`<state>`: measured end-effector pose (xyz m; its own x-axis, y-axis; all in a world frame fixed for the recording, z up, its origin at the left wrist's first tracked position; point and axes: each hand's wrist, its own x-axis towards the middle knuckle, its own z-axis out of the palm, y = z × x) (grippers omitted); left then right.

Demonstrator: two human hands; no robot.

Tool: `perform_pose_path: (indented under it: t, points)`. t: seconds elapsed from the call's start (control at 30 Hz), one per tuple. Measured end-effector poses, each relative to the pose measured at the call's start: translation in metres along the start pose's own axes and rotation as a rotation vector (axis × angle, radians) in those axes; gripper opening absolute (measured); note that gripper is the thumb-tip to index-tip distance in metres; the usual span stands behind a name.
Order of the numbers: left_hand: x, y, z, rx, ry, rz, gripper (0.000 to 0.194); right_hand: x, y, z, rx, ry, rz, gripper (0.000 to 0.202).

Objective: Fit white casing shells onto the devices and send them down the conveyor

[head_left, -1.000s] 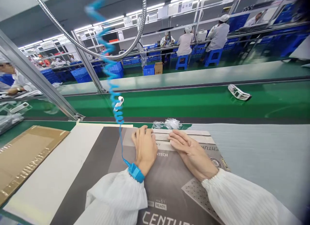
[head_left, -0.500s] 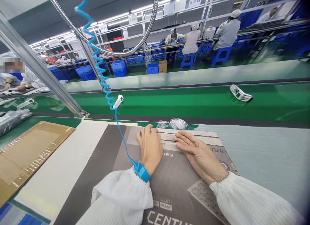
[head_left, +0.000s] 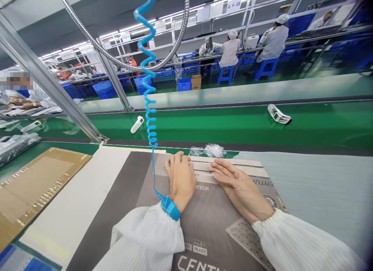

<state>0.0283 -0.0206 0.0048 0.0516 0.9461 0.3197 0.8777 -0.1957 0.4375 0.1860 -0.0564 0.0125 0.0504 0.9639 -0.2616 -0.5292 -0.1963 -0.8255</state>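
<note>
A large grey printed box [head_left: 210, 216] lies flat before me, with lettering and a light strip along its far edge. My left hand [head_left: 181, 179] rests on its top near that edge, knuckles up, fingers a little bent and apart, holding nothing. A blue wrist strap [head_left: 171, 208] is round my left wrist, joined to a coiled blue cord [head_left: 150, 88]. My right hand [head_left: 237, 185] lies on its side on the far right part of the box, fingers stretched out together toward the left hand. Nothing shows in it.
Past the box runs a green conveyor belt [head_left: 204, 125] carrying small white parts, one on the left [head_left: 137, 124] and one on the right [head_left: 279, 114]. Crumpled clear plastic [head_left: 215, 149] sits behind the box. Brown cardboard [head_left: 40, 189] lies at left. A metal post [head_left: 49, 72] slants up. People work beyond.
The coiled cord has swung to the right. The white parts on the belt have shifted left. Both my hands stay in place on the box.
</note>
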Motion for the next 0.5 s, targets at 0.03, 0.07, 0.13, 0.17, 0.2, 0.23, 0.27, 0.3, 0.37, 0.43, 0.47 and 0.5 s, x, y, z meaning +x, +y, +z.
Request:
perform_pose_path:
  t: [0.03, 0.07, 0.13, 0.17, 0.2, 0.23, 0.27, 0.3, 0.37, 0.43, 0.47, 0.5]
  points:
    - [-0.0001, 0.0001, -0.0001, -0.001, 0.000, 0.000, 0.019, 0.0006, 0.0001, 0.0002, 0.004, 0.001, 0.000, 0.048]
    - [-0.0001, 0.0001, -0.0001, -0.001, -0.001, -0.001, 0.019, 0.0012, 0.0002, 0.0005, 0.008, 0.001, 0.001, 0.047]
    - [0.0003, 0.0004, -0.0003, 0.001, -0.005, -0.007, 0.021, 0.0021, 0.0005, 0.0007, 0.010, 0.001, 0.005, 0.045]
    - [0.0007, 0.0005, -0.0003, 0.004, -0.007, -0.010, 0.022, 0.0022, 0.0007, 0.0007, 0.007, 0.000, 0.005, 0.045]
    - [0.0011, 0.0006, -0.0004, 0.007, -0.009, -0.011, 0.023, 0.0021, 0.0009, 0.0007, 0.001, 0.000, 0.003, 0.046]
    - [0.0014, 0.0006, -0.0004, 0.011, -0.011, -0.011, 0.023, 0.0019, 0.0011, 0.0006, -0.008, -0.001, -0.002, 0.048]
    - [0.0015, 0.0006, -0.0005, 0.014, -0.013, -0.008, 0.022, 0.0015, 0.0012, 0.0005, -0.017, -0.001, -0.008, 0.050]
    - [0.0015, 0.0005, -0.0005, 0.016, -0.014, -0.005, 0.022, 0.0011, 0.0012, 0.0004, -0.026, -0.001, -0.013, 0.051]
    - [0.0012, 0.0001, -0.0003, 0.015, -0.011, 0.000, 0.020, 0.0005, 0.0010, 0.0003, -0.033, -0.002, -0.010, 0.052]
    - [0.0006, -0.0003, 0.0000, 0.011, -0.005, 0.003, 0.020, 0.0002, 0.0006, 0.0003, -0.028, -0.006, -0.001, 0.051]
    - [0.0004, -0.0005, 0.0002, 0.010, -0.001, 0.004, 0.020, 0.0003, 0.0004, 0.0004, -0.024, -0.009, 0.002, 0.050]
    - [0.0003, -0.0006, 0.0003, 0.011, 0.002, 0.006, 0.020, 0.0004, 0.0002, 0.0005, -0.018, -0.011, 0.002, 0.049]
